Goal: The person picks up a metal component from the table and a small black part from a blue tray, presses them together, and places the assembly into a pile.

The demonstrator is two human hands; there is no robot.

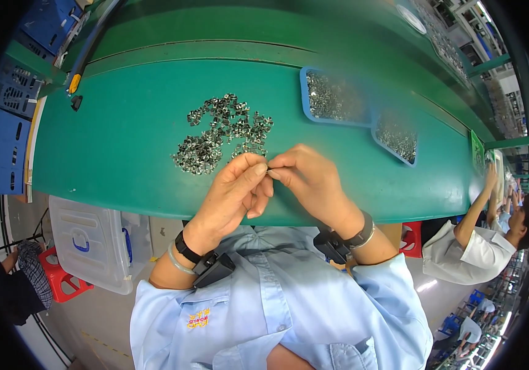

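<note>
My left hand [240,184] and my right hand [311,180] meet fingertip to fingertip over the near part of the green bench top. Thumb and forefinger of each are pinched together on one tiny dark piece, mostly covered by the fingers, so its kind does not show. Just beyond my hands spreads a loose pile of small shiny metal parts [221,132]; its near edge reaches behind my fingers. Farther right, a blue tray [304,92] holds many similar small metal parts, and a second blue tray [395,155] beside it holds more.
The green bench top [116,142] runs across in front of me. A yellow-and-black cutter knife [75,83] lies at its far left. Blue crates [2,148] stand at the left, above a clear plastic box [89,240] and a red stool [61,277]. Another person [477,246] sits at the right.
</note>
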